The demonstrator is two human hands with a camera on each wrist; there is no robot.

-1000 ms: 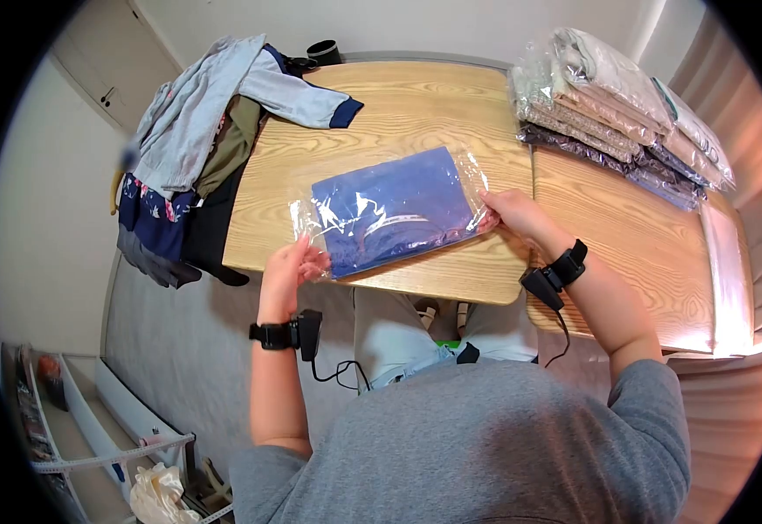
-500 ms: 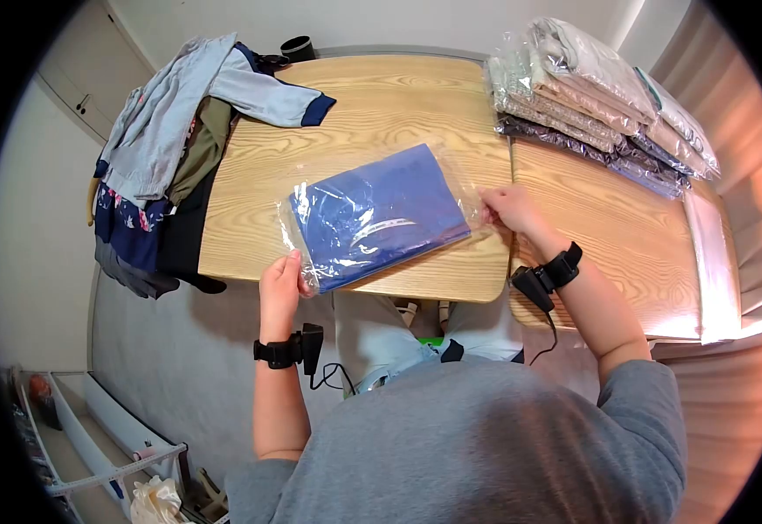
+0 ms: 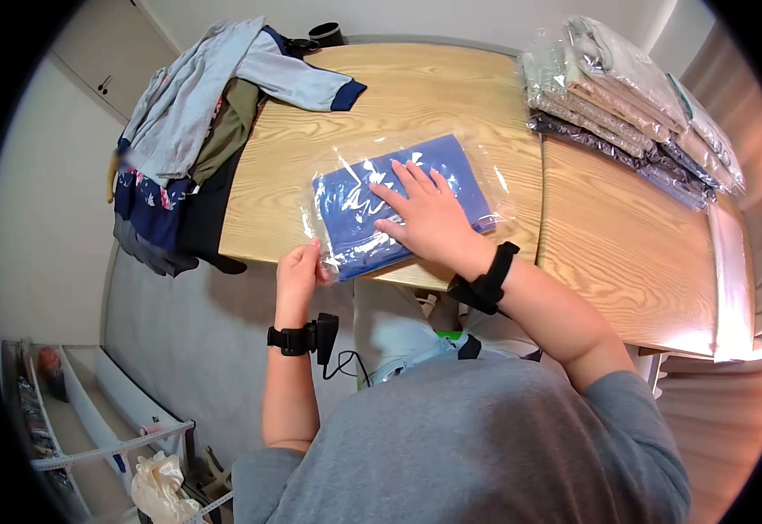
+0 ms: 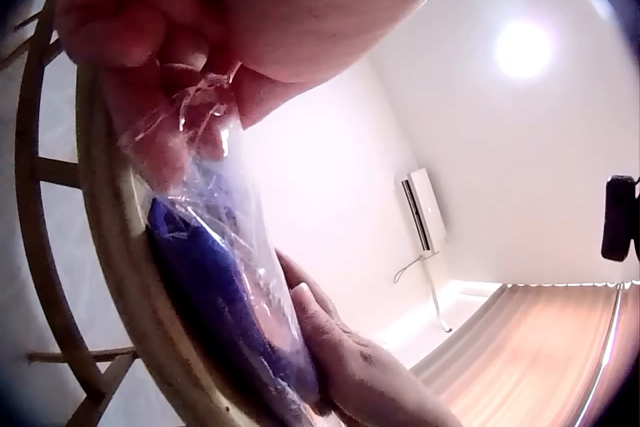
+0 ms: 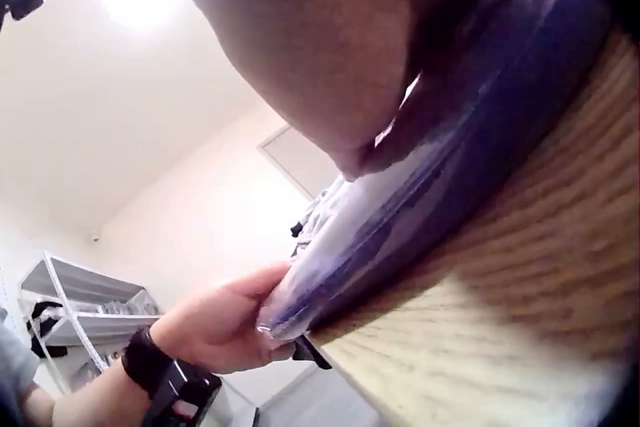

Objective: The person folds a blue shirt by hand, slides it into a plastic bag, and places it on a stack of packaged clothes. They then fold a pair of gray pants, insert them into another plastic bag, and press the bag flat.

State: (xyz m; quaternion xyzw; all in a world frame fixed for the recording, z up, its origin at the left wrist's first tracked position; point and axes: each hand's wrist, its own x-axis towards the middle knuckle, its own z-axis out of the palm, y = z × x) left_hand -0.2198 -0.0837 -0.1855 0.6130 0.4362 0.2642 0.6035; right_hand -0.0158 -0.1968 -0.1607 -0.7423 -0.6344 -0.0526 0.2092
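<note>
A folded blue garment (image 3: 346,218) in a clear plastic bag (image 3: 496,179) lies on the wooden table, its near left corner at the front edge. My left hand (image 3: 297,272) pinches the bag's near left corner; in the left wrist view the clear film (image 4: 205,112) bunches between thumb and fingers. Spread flat, my right hand (image 3: 429,218) rests on top of the bag over the garment, fingers pointing away from me. The right wrist view shows that palm (image 5: 330,57) against the film, with the left hand (image 5: 225,322) at the far end.
A stack of bagged folded garments (image 3: 625,105) stands at the back right. Loose clothes (image 3: 184,113) hang over the table's left side, near a black cup (image 3: 326,35). Flat clear plastic (image 3: 732,284) lies at the right edge. A shelf rack (image 3: 93,428) stands lower left.
My right hand has let go of the bag's right edge and moved left onto its top, fingers spread. The left hand keeps its hold on the near left corner.
</note>
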